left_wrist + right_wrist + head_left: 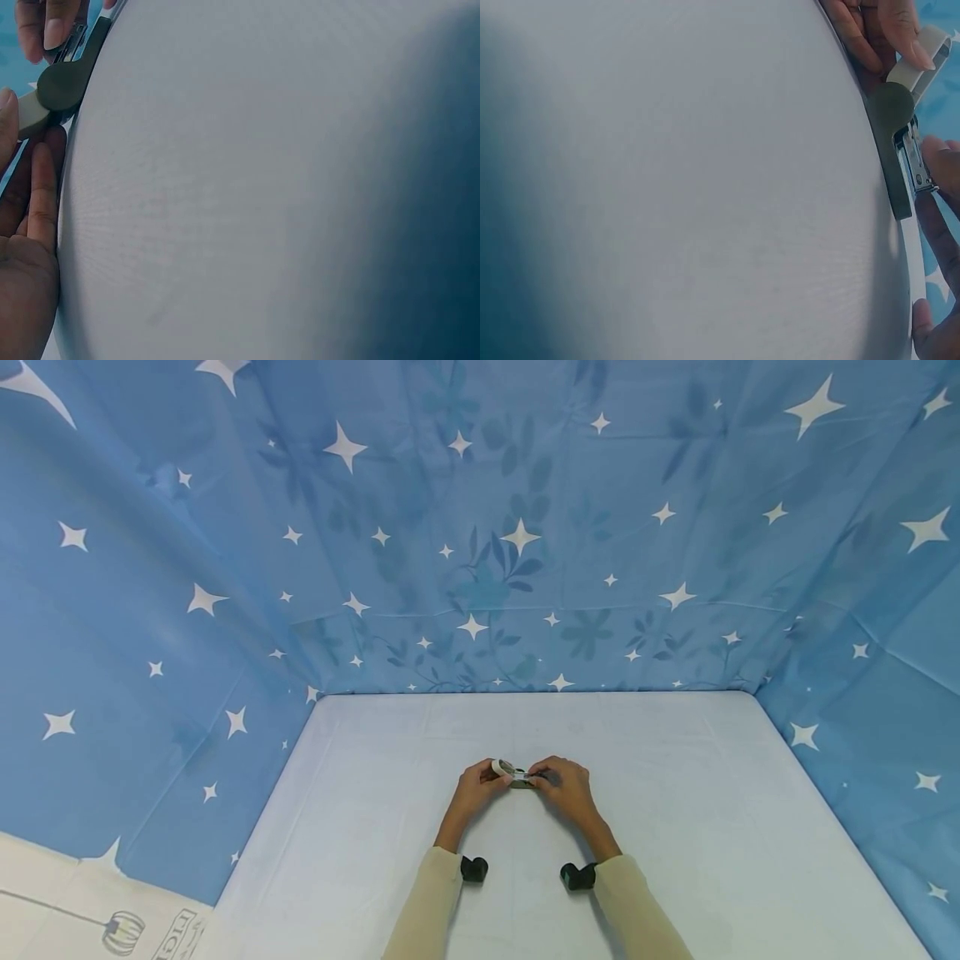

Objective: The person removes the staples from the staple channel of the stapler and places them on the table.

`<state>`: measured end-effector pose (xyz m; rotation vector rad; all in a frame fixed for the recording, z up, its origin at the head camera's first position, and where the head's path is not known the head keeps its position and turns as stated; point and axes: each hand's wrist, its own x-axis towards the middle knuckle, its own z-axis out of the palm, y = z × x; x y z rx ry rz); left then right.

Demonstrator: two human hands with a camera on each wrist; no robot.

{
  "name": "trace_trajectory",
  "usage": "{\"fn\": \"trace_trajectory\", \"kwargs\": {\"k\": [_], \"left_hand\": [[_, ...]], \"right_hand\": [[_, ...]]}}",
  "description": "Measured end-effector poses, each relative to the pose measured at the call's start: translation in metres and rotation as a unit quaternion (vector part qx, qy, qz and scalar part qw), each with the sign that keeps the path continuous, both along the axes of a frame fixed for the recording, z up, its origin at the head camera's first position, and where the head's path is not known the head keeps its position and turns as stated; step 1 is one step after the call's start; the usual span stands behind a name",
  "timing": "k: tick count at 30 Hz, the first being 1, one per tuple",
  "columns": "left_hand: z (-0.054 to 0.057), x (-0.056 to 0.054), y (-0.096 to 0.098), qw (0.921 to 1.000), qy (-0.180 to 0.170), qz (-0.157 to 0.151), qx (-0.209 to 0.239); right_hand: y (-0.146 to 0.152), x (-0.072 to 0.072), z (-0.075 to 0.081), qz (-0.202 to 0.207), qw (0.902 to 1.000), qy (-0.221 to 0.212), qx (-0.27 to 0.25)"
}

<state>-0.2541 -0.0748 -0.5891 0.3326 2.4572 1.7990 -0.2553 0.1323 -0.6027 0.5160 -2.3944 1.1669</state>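
Note:
A small stapler [521, 777] stands opened on the white table, with a dark green base, a cream top cover and a metal staple channel. My left hand [477, 783] pinches the raised cream cover [906, 75] between thumb and fingers. On the other side, my right hand [564, 785] has thumb and fingers at the metal channel [915, 161], close to its free end. Something small and dark shows at the right fingertips in the head view; its kind is unclear. The green base [64, 86] lies along the tabletop between both hands.
The white-covered table [375, 752] extends around both forearms. Blue star-patterned cloth [480, 543] hangs behind it and along both sides. A cream printed cloth [90, 902] shows at the lower left. Dark wrist cameras [577, 877] sit under the cuffs.

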Motion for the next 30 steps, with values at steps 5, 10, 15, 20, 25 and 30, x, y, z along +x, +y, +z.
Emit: {"fn": "trace_trajectory", "kwargs": {"k": [5,10,15,20,25,30], "left_hand": [[-0.009,-0.005,-0.002,0.9999,-0.010,0.003,-0.004],[-0.010,-0.007,-0.002,1.0000,-0.008,-0.003,0.002],[-0.009,-0.008,-0.002,0.9999,-0.010,-0.002,0.006],[-0.009,-0.008,-0.003,0.9999,-0.003,-0.009,-0.002],[-0.010,-0.006,-0.002,0.9999,0.007,-0.007,-0.005],[0.010,0.005,-0.001,0.9998,0.016,-0.014,-0.001]], "right_hand": [[0.000,-0.001,0.000,-0.008,0.9994,-0.029,-0.014],[0.001,-0.002,-0.001,-0.013,0.9993,-0.035,-0.010],[0.002,-0.003,-0.001,-0.002,0.9998,-0.015,-0.009],[0.002,-0.004,-0.001,0.001,0.9996,-0.024,-0.013],[0.001,-0.001,0.001,0.003,0.9978,-0.048,-0.045],[0.001,0.002,0.002,-0.005,0.9927,-0.087,-0.083]]}}
